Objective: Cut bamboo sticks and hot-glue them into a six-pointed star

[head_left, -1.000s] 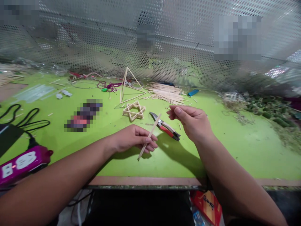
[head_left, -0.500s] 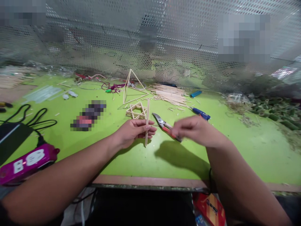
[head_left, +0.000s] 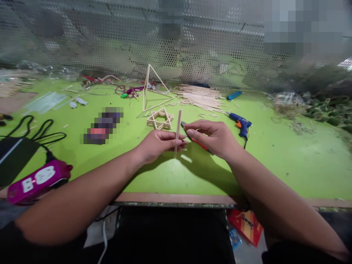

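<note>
Two bare hands over one lime-green table. Left hand: curled, thumb pressed to fingers, has one light wooden piece pinched roughly upright. Single stick or several side by side: can't tell. Piece is near the table's front-middle, its top end rising clear above the thumb.

Right hand: half-curled, thumb and index fingertips close together, just right of the piece. Contact with the piece or anything between the tips: can't tell. Directly behind and below that hand, 1 pair of red-handled pruners, partly hidden, blade tip showing.

Counts on the table:
- 1 six-pointed star, stacked sticks, lying flat just beyond the left hand.
- 1 stick pyramid frame, standing behind the star.
- 1 stick pile, right of the pyramid; too many to count. Loose offcuts around it.
- 1 blue glue gun, beyond the right hand, nose pointing at the pile.
- 1 small blue object, right of the pile.
- 2 pale scraps, back left.
- 1 batch of clear strips, far left, overlapping, count unclear.
- 1 magenta power strip, front left, black cable plugged in.
- 1 heap of green pieces, far right, uncountable.

Under the edge: 1 red box.
</note>
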A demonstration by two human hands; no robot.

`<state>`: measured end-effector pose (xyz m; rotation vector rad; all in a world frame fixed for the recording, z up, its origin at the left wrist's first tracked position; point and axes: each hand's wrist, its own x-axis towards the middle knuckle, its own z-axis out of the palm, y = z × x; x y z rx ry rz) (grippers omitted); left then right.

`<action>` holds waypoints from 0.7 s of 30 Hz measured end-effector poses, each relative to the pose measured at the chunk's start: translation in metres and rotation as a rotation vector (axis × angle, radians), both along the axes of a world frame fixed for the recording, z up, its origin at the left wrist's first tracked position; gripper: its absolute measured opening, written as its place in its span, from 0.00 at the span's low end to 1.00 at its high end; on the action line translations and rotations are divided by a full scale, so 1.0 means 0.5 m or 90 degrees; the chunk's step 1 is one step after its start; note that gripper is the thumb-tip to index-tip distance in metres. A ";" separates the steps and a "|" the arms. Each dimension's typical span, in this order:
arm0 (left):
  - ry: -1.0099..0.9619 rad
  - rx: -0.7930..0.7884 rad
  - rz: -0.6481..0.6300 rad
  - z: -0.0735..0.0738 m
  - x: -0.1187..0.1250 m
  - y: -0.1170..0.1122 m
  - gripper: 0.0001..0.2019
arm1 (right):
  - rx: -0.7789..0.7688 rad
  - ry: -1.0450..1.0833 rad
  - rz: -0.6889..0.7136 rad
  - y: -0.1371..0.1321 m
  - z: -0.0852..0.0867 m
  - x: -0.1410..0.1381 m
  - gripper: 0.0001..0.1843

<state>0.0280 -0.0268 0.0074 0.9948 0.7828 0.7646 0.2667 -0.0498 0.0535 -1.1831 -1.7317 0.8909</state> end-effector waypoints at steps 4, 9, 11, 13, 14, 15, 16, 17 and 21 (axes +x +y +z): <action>0.039 0.082 0.006 0.004 0.005 -0.004 0.21 | -0.003 0.079 0.038 -0.005 -0.008 -0.026 0.17; 0.096 0.171 0.016 0.007 0.004 -0.010 0.21 | 0.074 0.063 0.051 -0.017 -0.002 -0.040 0.16; 0.106 0.181 0.012 0.006 0.003 -0.011 0.21 | 0.104 0.037 0.048 -0.020 -0.003 -0.041 0.13; 0.112 0.191 0.007 0.006 0.002 -0.012 0.22 | 0.121 0.011 0.052 -0.021 -0.004 -0.041 0.10; 0.118 0.195 0.004 0.007 0.001 -0.012 0.22 | 0.126 0.000 0.056 -0.021 -0.004 -0.040 0.09; 0.126 0.200 0.001 0.008 0.000 -0.012 0.21 | 0.130 -0.006 0.061 -0.022 -0.004 -0.040 0.09; 0.134 0.205 -0.001 0.009 -0.001 -0.012 0.21 | 0.134 -0.006 0.064 -0.022 -0.005 -0.040 0.09; 0.143 0.210 -0.003 0.010 -0.002 -0.013 0.21 | 0.137 -0.004 0.066 -0.023 -0.006 -0.040 0.08; 0.160 0.228 -0.003 0.009 -0.008 -0.012 0.19 | 0.143 0.010 0.069 -0.025 -0.011 -0.049 0.08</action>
